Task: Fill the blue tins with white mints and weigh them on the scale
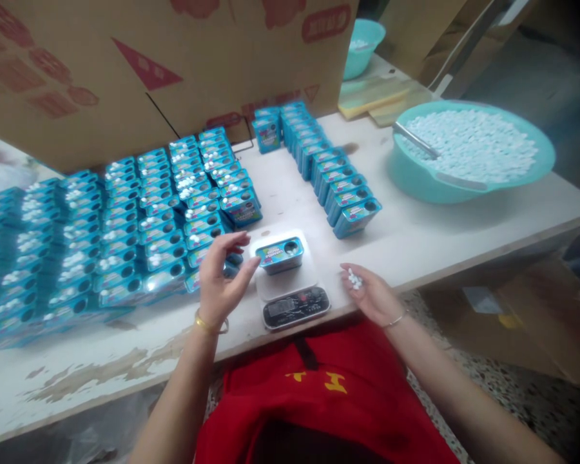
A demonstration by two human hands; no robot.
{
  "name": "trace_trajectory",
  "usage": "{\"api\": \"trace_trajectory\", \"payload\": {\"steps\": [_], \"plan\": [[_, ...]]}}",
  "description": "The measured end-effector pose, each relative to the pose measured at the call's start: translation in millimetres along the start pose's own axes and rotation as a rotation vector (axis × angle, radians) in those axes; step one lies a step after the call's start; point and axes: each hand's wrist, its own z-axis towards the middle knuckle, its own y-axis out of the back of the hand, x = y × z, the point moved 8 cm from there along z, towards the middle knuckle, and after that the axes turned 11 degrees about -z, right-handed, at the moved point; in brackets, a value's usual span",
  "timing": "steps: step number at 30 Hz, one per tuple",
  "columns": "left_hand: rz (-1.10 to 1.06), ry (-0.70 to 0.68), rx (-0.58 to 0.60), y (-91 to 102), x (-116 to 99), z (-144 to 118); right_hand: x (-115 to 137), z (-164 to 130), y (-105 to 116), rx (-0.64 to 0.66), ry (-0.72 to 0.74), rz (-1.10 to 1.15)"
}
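A small blue box [281, 255] with a round dark hole in its top rests on a white digital scale [305, 278]. My left hand [225, 277] is beside the box's left end, thumb and fingers apart, with nothing in it; the thumb tip comes close to the box. To the right of the scale, my right hand [370, 293] is turned palm up with its fingers curled around several small white pellets [354, 279]. Many similar blue boxes [167, 274] stand in rows left of the scale, a lot of them with white pellets on top.
A turquoise basin [418, 177] full of white pellets, with a metal scoop [415, 140] in it, stands at the right. Another row of blue boxes [355, 216] runs behind the scale. A large cardboard box [212, 71] closes off the back; a smaller bowl [365, 55] is beyond.
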Motion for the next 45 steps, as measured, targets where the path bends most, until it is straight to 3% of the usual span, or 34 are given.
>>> {"api": "trace_trajectory", "payload": {"steps": [5,8,14,16,19,21,25,27,29,33,38,41,45], "plan": [[0.003,-0.008,0.047,-4.8,-3,4,15,-12,-14,0.011,0.015,-0.062],[0.023,-0.025,0.076,-8.7,-6,6,43,-28,-45,0.081,0.077,-0.192],[0.053,-0.036,0.079,-7.9,-10,6,93,-41,-130,0.383,0.21,-0.49],[0.062,-0.036,0.075,-5.5,-12,6,98,-38,-144,0.439,0.205,-0.566],[0.094,-0.051,0.081,-3.5,-16,7,101,-33,-149,0.474,0.19,-0.567],[0.143,-0.072,0.14,-9.0,-18,9,102,-33,-142,0.47,0.182,-0.51],[0.335,-0.108,0.489,-44.1,-15,13,87,-26,-107,0.368,0.115,-0.348],[0.399,-0.132,0.589,-55.6,-15,15,70,-20,-86,0.305,0.064,-0.28],[0.409,-0.171,0.55,-56.4,-23,16,50,-17,-66,0.258,0.019,-0.245],[0.301,-0.256,0.29,-41.8,-49,3,20,-13,-35,0.167,-0.025,-0.215],[0.152,-0.143,0.425,-64.7,-45,-30,33,-4,-5,-0.009,0.116,-0.26],[0.12,-0.061,0.473,-94.4,-36,-33,43,4,10,-0.037,0.126,-0.188],[0.366,-0.113,0.803,-178.1,-32,-36,48,8,32,-0.065,0.118,-0.048]]}}
